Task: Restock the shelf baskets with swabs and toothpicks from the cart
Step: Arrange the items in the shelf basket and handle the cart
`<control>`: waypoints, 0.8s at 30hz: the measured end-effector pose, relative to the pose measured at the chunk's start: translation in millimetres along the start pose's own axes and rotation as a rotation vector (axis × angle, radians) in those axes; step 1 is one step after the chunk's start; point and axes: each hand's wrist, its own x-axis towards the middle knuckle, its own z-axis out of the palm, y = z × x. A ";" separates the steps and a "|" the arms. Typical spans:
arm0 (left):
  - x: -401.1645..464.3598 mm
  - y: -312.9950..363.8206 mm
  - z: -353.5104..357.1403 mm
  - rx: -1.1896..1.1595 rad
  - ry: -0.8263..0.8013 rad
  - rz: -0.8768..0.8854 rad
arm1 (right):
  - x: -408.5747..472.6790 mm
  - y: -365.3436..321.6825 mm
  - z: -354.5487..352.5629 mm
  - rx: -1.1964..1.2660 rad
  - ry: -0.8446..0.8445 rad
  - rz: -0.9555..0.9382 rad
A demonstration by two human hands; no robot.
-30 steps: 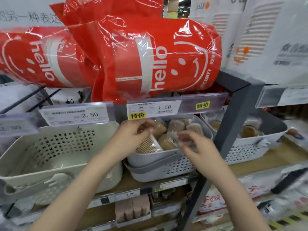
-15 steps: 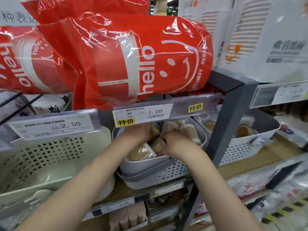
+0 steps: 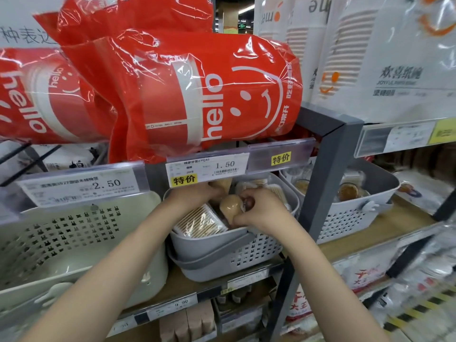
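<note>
Red crinkly plastic packs printed "hello" (image 3: 197, 95) fill the upper shelf, with white paper-cup packs (image 3: 385, 58) to their right past the dark grey metal shelf upright (image 3: 320, 174). Below, on the wooden shelf board (image 3: 365, 238), a large cream perforated plastic basket (image 3: 74, 238) sits at the left, a grey perforated plastic basket (image 3: 237, 253) stands in the middle under the 1.50 price label (image 3: 207, 167), and a white-and-grey basket (image 3: 350, 213) of small round tubs sits beyond the upright. Both bare forearms reach into the grey middle basket, which holds clear packets of toothpicks. A flat clear packet of pale wooden toothpicks (image 3: 199, 222) leans against the basket's front left wall. The left hand (image 3: 195, 196) is curled deep in the basket under the price label; whether it grips anything I cannot tell. The right hand (image 3: 261, 211) is closed around a rounded tan toothpick container (image 3: 229, 207), thumb and fingers pinching it.
</note>
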 end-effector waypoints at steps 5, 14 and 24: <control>-20.4 -2.7 -9.1 -0.473 0.144 -0.181 | -13.6 5.4 -10.6 0.308 0.148 -0.091; -89.5 5.9 -7.4 -0.596 0.350 0.200 | -57.0 14.2 -12.5 0.507 0.193 -0.292; -203.7 -15.0 22.8 -1.002 0.370 -0.141 | -119.0 9.3 15.2 0.689 -0.027 -0.228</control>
